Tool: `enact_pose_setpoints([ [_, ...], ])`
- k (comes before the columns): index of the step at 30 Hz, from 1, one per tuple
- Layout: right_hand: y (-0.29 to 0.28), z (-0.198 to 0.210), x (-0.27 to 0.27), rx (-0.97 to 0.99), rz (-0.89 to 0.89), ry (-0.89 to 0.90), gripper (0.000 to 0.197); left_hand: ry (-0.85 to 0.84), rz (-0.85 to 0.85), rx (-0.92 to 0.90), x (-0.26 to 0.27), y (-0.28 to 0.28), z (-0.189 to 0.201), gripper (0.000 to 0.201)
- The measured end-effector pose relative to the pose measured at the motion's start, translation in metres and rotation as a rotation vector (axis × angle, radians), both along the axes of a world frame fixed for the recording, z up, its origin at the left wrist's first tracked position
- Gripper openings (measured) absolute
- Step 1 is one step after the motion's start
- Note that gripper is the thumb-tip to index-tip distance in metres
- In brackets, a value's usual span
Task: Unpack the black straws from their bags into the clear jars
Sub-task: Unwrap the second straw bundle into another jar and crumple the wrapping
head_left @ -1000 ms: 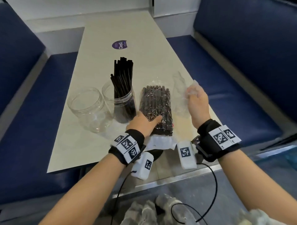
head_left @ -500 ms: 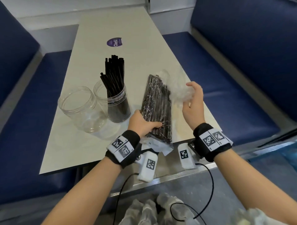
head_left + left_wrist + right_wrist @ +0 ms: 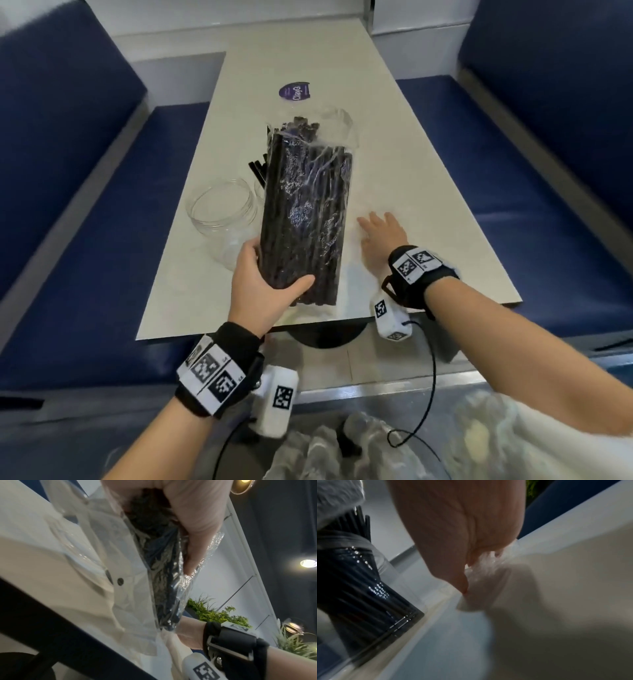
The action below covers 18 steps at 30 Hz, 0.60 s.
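A clear bag of black straws (image 3: 305,212) stands nearly upright above the table, its top end torn open. My left hand (image 3: 274,270) grips its lower end, thumb in front and fingers behind; the left wrist view shows the thumb (image 3: 193,534) pressed on the bag (image 3: 164,574). An empty clear jar (image 3: 219,212) sits just left of the bag. The second jar (image 3: 359,581), packed with black straws, is mostly hidden behind the bag in the head view. My right hand (image 3: 380,229) lies flat on the table, fingers resting on a crumpled scrap of clear plastic (image 3: 484,568).
The pale table (image 3: 411,154) carries a round purple sticker (image 3: 294,91) at its far end. Blue bench seats run along the left (image 3: 102,240) and right (image 3: 531,205). Crumpled clear bags (image 3: 325,452) lie low in front of me, below the table's near edge.
My left hand has lifted the straw bag off the table and stood it up in front of the filled jar. My right hand has come down to the table with the plastic scrap.
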State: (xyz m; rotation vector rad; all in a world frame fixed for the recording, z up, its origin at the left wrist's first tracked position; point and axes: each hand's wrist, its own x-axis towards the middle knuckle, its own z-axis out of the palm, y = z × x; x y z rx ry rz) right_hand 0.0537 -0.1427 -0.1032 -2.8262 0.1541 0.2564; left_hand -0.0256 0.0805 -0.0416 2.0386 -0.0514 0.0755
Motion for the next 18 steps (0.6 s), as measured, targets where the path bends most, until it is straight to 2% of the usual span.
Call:
enact_pose_setpoints([
  [2, 0.006, -0.003, 0.005, -0.090, 0.043, 0.097, 0.058, -0.010, 0.000, -0.005, 0.000, 0.008, -0.002, 0.070],
  [5, 0.014, 0.009, 0.008, -0.049, 0.039, 0.183, 0.064, -0.024, -0.006, -0.018, -0.002, 0.016, -0.004, 0.070],
  [11, 0.021, 0.042, -0.010, -0.028, 0.005, -0.024, 0.060, -0.046, -0.018, -0.058, -0.004, 0.027, -0.008, 0.070],
  [13, 0.023, 0.054, -0.018, 0.063, 0.011, -0.131, 0.061, -0.059, -0.036, -0.069, -0.003, 0.029, -0.010, 0.071],
  [15, 0.024, 0.067, -0.026, 0.178, 0.050, -0.229, 0.071, -0.057, -0.053, -0.081, -0.002, 0.030, -0.012, 0.071],
  [16, 0.024, 0.073, -0.029, 0.268, 0.077, -0.264, 0.079, -0.058, -0.060, -0.088, -0.001, 0.030, -0.013, 0.072],
  [18, 0.026, 0.089, -0.035, 0.593, 0.136, -0.276, 0.090, -0.055, -0.069, -0.106, 0.000, 0.031, -0.014, 0.073],
])
